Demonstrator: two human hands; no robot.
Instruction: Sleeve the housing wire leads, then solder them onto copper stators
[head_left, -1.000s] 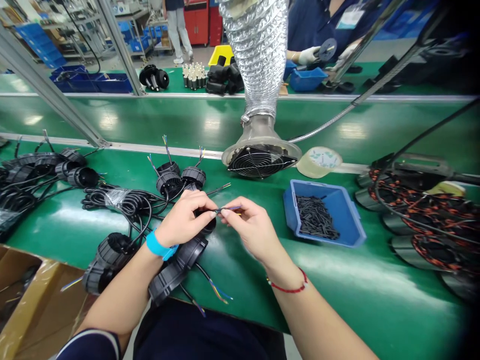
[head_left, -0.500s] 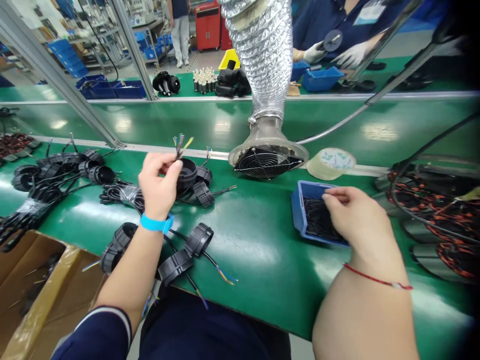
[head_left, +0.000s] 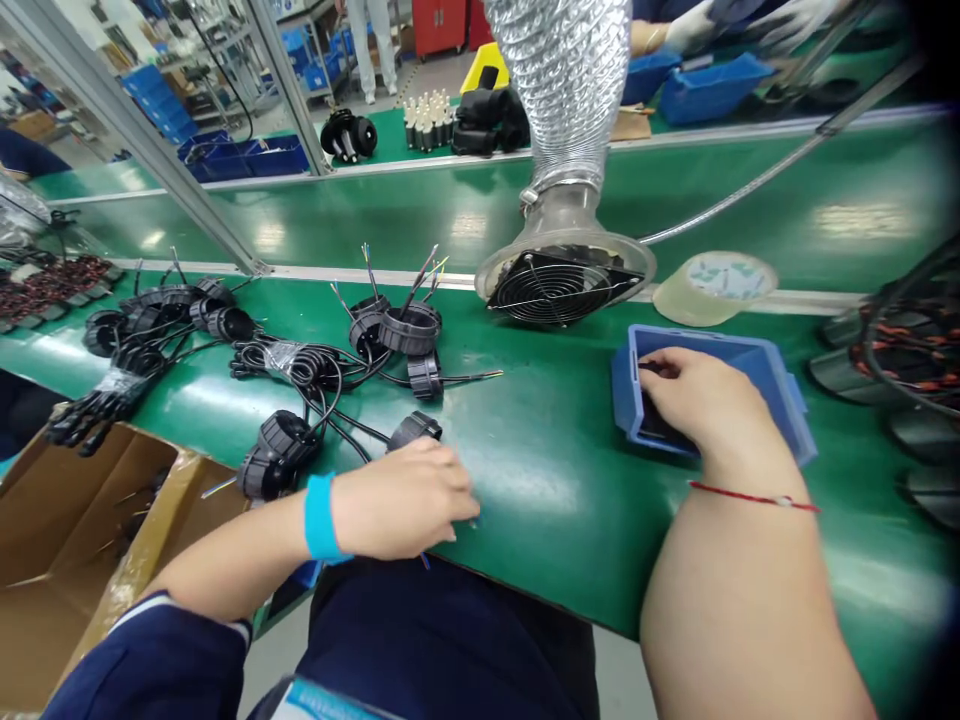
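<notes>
My left hand (head_left: 409,497), with a blue band on its wrist, is low over the front of the green bench, palm down. It covers part of a black ring (head_left: 415,428) with cable; what its curled fingers hold, if anything, is hidden. My right hand (head_left: 694,395) reaches into a blue bin (head_left: 772,375) that holds small black pieces; its fingers are pinched together and the fingertips are partly hidden. Several black rings with cables and bare coloured wire ends lie at the left, among them an upright one (head_left: 409,330) and a pair (head_left: 277,455).
A fume duct (head_left: 566,90) with a round fan grille (head_left: 555,290) hangs over the back edge. Behind the bin sits a tape roll (head_left: 716,288). Wound coils (head_left: 907,350) stand far right; a cardboard box (head_left: 67,540) is front left. Across the bench are a co-worker's gloved hands (head_left: 690,25).
My left hand has let go of the wired ring at the back and moved down and right to the front rings. My right hand stays in the bin. The view has shifted.
</notes>
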